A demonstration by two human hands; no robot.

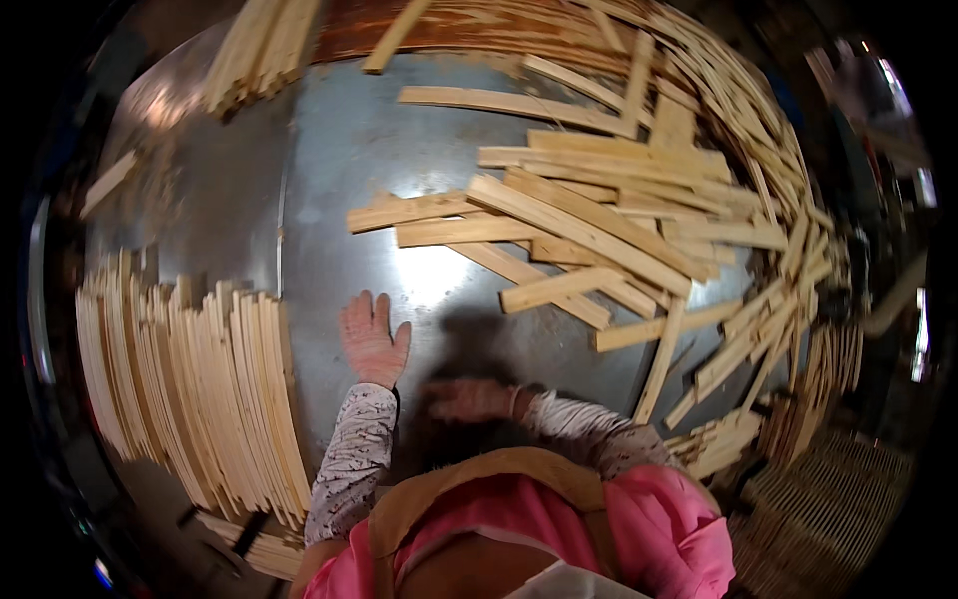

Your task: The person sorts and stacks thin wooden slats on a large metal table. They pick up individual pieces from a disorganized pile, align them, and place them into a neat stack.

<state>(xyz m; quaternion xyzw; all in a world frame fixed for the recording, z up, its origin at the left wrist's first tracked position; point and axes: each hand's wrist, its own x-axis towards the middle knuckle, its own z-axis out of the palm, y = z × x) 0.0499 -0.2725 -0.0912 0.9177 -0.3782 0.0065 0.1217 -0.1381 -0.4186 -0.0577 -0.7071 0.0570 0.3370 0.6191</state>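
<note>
My left hand (pixel 374 339) is over the grey metal tabletop (pixel 334 150), its fingers spread and nothing in it. Close to my body, my right hand (pixel 471 400) points leftward in shadow. Its fingers look stretched out, though dim and blurred, and no object shows in it. To the left of my left hand stands a row of wooden strips (pixel 200 389), packed side by side. Ahead and to the right, a loose pile of wooden slats (pixel 589 225) lies crisscrossed, apart from both hands.
More strips (pixel 261 55) lie bundled at the far left, near a short offcut (pixel 108 185). A worn reddish-brown board (pixel 479 30) runs along the far edge. Many thin strips (pixel 743 110) are heaped along the right rim. A seam (pixel 282 215) crosses the metal surface.
</note>
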